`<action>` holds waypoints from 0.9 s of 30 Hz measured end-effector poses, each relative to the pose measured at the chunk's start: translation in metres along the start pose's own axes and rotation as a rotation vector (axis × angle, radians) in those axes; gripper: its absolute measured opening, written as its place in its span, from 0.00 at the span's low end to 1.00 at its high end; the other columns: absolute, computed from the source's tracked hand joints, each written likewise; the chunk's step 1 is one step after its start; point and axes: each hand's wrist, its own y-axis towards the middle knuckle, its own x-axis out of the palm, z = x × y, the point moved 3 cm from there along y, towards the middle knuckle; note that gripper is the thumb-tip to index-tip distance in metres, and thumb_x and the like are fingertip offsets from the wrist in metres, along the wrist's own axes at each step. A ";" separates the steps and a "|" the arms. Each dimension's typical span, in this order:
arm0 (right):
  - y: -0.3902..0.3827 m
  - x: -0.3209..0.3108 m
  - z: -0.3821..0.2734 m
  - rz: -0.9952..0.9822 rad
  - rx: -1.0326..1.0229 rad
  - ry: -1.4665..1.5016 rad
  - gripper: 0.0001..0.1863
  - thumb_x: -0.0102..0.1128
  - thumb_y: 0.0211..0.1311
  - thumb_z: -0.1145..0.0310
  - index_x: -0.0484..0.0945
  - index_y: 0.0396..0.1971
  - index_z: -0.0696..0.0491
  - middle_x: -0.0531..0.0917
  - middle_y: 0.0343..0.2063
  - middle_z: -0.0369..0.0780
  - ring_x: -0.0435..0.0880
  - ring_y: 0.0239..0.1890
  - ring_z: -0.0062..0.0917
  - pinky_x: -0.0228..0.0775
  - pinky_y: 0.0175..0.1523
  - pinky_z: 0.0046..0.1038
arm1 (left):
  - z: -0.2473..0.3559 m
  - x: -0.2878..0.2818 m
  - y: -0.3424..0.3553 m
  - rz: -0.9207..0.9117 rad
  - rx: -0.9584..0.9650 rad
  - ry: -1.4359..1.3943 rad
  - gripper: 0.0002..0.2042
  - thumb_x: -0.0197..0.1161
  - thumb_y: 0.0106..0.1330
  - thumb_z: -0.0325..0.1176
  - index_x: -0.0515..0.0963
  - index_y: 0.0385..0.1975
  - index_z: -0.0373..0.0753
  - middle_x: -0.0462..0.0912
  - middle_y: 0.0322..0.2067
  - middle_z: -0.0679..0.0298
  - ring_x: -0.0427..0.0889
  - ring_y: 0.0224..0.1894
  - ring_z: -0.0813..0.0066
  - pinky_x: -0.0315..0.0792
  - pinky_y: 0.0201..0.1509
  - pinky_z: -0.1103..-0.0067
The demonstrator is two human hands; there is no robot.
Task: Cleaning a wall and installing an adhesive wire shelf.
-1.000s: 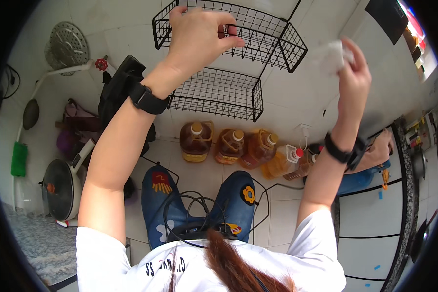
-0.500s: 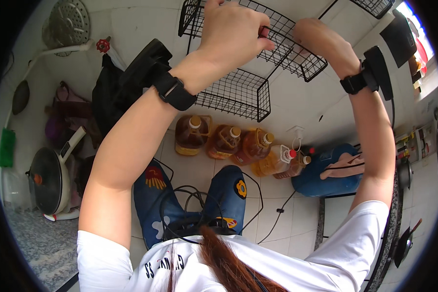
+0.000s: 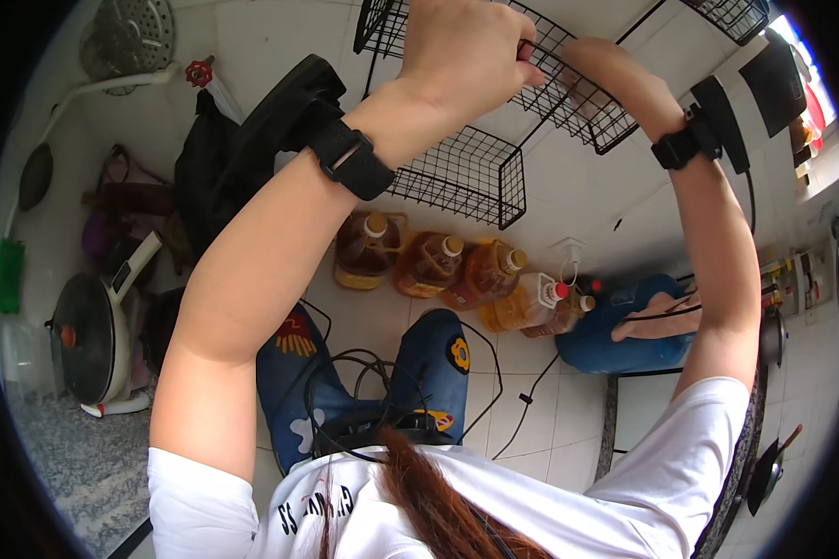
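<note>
Two tiers of a black wire rack hang on the tiled wall: an upper basket [image 3: 615, 128] and a lower basket [image 3: 466, 177]. My left hand [image 3: 461, 56] is raised against the upper basket's front, its fingers curled and the thumb close to the index finger by the wires. What sits inside that grip is hidden. Farther right, my right hand [image 3: 611, 74] reaches to the same basket's right part, bent at the wrist. Its fingers are mostly lost behind the mesh and the hand itself. Both wrists wear black straps with bulky black devices.
Several large bottles of amber liquid [image 3: 489, 275] stand on the floor below the rack, beside a blue container [image 3: 606, 326]. On the left are a lidded pan [image 3: 89, 340], a black bag [image 3: 205, 154] and a red valve handle [image 3: 199, 73]. Loose cables [image 3: 499, 373] lie around my legs.
The view has shifted a little, so the rack sits slightly farther right in it. Both hands stay at the upper basket with nearly the same pose.
</note>
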 end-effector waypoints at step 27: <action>-0.014 -0.026 0.024 -0.312 -0.344 0.100 0.16 0.61 0.51 0.62 0.78 0.38 0.55 0.80 0.29 0.35 0.79 0.30 0.17 0.70 0.32 0.17 | 0.010 0.003 0.004 -0.246 -0.086 0.174 0.14 0.66 0.51 0.45 0.80 0.28 0.42 0.81 0.22 0.66 0.77 0.27 0.72 0.59 0.48 0.70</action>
